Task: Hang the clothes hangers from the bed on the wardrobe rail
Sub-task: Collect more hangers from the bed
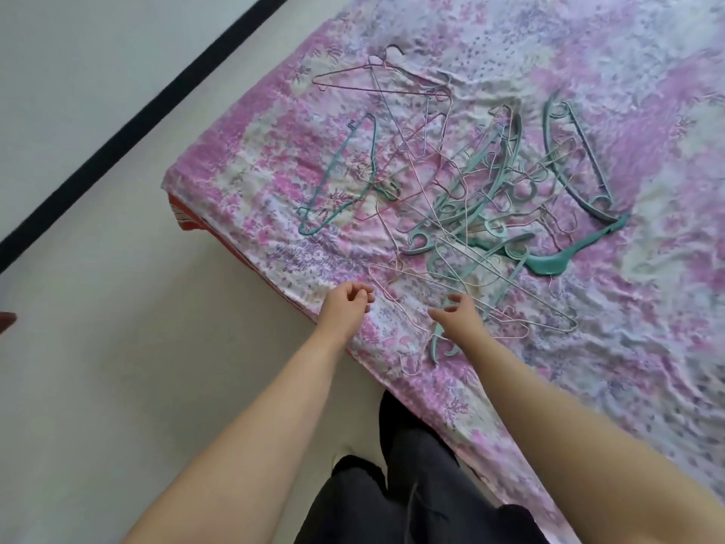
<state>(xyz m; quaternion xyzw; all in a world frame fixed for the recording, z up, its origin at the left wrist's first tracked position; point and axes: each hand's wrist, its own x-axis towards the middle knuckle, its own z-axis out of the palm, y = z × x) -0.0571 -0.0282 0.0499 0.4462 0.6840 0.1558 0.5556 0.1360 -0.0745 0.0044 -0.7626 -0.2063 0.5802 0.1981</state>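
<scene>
While hangers (470, 198) litter bed (647, 347), both hands (345, 308) hover.

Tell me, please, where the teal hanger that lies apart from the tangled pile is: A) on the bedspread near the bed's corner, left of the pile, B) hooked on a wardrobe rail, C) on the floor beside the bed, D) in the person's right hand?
A: the lone teal hanger lies flat on the floral bedspread near the corner, left of the tangled pile, and neither hand touches it.
</scene>
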